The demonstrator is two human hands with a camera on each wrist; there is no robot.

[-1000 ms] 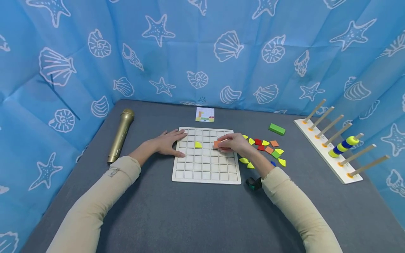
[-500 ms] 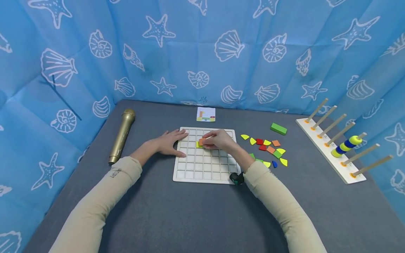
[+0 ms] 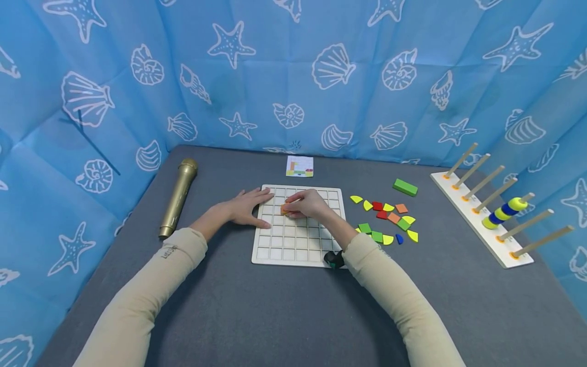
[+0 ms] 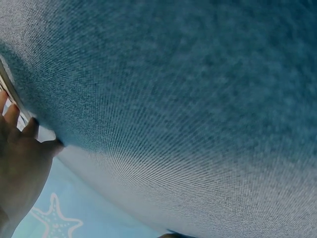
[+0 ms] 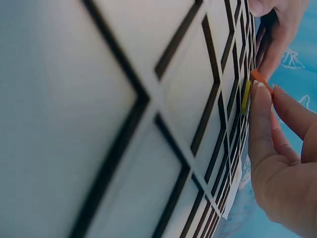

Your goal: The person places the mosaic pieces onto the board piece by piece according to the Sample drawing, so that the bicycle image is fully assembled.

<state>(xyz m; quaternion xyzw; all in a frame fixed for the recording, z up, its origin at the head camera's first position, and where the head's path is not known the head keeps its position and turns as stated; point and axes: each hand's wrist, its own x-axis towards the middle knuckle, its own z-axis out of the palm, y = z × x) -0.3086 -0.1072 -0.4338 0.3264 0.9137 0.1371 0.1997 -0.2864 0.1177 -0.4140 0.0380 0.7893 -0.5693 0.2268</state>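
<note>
An orange square tile (image 3: 284,209) is pinched between the thumb and fingers of my right hand (image 3: 308,205), over the left half of the white grid board (image 3: 289,254). In the right wrist view the orange tile (image 5: 261,80) is tilted on edge, close to a yellow quarter-round tile (image 5: 245,97) lying in the grid. The head view hides that yellow tile behind my right hand. With fingers spread, my left hand (image 3: 246,206) rests on the board's left edge. The left wrist view shows only part of this left hand (image 4: 22,158).
Loose red, yellow, green, orange and blue tiles (image 3: 382,215) lie right of the board. A green block (image 3: 405,187) and a peg stand (image 3: 487,224) with beads are farther right. Behind the board is a pattern card (image 3: 300,166). A gold microphone (image 3: 179,196) lies left.
My right hand has carried the orange tile leftward across the board, to where the yellow tile lies. My left hand has stayed at the board's edge.
</note>
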